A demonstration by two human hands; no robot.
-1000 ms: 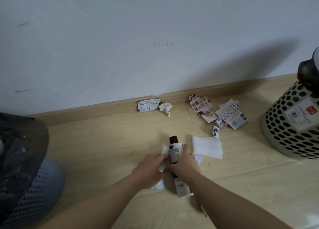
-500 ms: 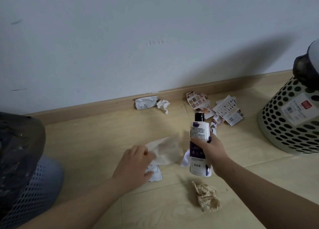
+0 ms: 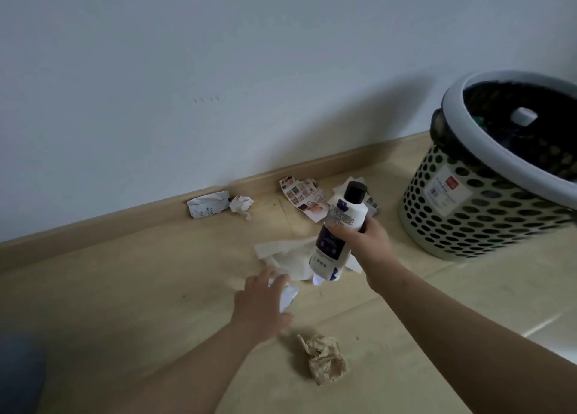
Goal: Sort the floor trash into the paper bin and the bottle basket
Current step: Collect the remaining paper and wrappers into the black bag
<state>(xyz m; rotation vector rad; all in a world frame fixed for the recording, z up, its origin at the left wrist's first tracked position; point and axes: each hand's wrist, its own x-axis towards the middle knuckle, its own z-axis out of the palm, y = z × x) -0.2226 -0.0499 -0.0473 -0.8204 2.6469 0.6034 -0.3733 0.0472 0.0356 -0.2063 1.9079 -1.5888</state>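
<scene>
Head view: right hand [image 3: 362, 241] clamps the bottle [image 3: 327, 251] mid-body, aloft near the basket [image 3: 468, 220]; rigid, smooth, probably light, so the waist grip suits. Left hand [image 3: 259, 304] pinches soft, flimsy white paper [image 3: 287, 254] on the floor

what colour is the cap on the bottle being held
Black cap on the white bottle; the head view shows it.

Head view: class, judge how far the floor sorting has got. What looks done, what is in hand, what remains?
Done: the perforated basket already holds items, one white-capped. In hand: the right hand grips a black-capped bottle, held up; the left hand reaches white paper, grip blurred. Left: crumpled brown paper, leaflets and a tissue wad.
</scene>
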